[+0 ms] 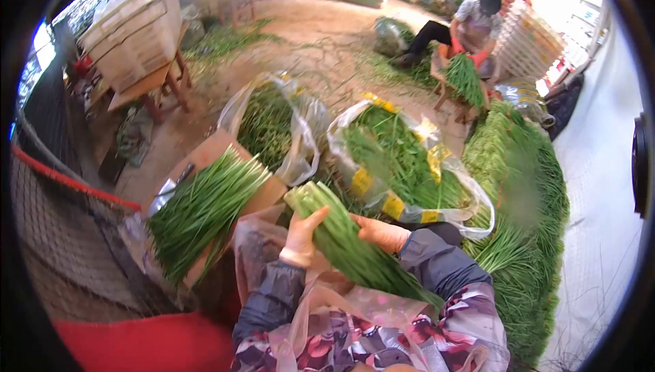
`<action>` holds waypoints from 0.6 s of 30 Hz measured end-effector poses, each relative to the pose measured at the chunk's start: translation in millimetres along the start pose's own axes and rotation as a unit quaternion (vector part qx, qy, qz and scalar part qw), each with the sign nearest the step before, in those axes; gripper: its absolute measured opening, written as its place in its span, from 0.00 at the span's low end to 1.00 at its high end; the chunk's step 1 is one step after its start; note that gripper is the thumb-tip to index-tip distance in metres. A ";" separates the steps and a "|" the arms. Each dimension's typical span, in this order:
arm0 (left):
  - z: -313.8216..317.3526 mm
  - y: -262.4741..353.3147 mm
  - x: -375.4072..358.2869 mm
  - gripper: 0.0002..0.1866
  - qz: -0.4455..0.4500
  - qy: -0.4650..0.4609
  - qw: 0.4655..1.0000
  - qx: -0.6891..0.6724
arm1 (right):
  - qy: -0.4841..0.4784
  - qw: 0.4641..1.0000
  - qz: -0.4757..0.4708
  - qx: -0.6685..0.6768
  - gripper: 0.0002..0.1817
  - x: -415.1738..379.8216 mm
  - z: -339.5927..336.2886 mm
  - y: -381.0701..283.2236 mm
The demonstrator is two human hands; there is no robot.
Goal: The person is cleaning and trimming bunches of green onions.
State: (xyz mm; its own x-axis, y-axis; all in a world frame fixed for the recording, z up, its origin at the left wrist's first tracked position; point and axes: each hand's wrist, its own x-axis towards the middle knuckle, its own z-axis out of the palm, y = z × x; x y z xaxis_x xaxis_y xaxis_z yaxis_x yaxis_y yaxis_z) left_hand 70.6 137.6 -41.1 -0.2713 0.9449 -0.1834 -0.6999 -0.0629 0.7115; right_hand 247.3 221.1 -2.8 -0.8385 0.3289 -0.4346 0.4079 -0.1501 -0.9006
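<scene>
A thick bunch of chives [358, 246] lies slantwise across my lap, pale cut ends up to the left and dark green tips down to the right. My left hand [302, 235], in a pale thin glove, is closed round it near the pale ends, thumb on top. From the other side my right hand [383, 233] grips the middle of the same bunch; its fingertips are partly hidden behind the stems. To the left, a loose heap of chives [205, 201] rests on a brown board [267, 195], with a dark-handled metal tool [179, 180] at its far edge.
Ahead stand two open plastic bags, one of trimmings [265, 123] and one of greens [389, 157]. A long pile of chives [522, 235] lines the right side. A co-worker [474, 27] sits farther off. Crates [136, 38] stand on a wooden table at left, beyond the netting [68, 235].
</scene>
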 end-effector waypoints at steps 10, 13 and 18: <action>-38.7 -13.4 -3.3 0.50 -0.105 -0.111 0.969 -0.192 | -0.059 0.919 0.079 0.381 0.24 2.8 -10.9 33.9; 4.0 12.9 -6.8 0.49 -0.042 -0.184 0.963 -0.191 | -0.085 0.902 0.124 0.405 0.20 23.0 -8.1 65.8; -3.7 16.4 -6.2 0.41 -0.083 -0.148 0.973 -0.154 | 0.018 0.995 -0.036 0.087 0.22 25.2 -14.2 23.7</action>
State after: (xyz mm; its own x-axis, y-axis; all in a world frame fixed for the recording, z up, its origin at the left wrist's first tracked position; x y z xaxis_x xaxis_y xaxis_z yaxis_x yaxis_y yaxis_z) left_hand 58.4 129.5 -30.8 0.0315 0.9986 -0.0427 -0.8951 0.0472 0.4433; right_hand 241.0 239.1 -35.0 -0.8488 0.3772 -0.3704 0.2749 -0.2835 -0.9187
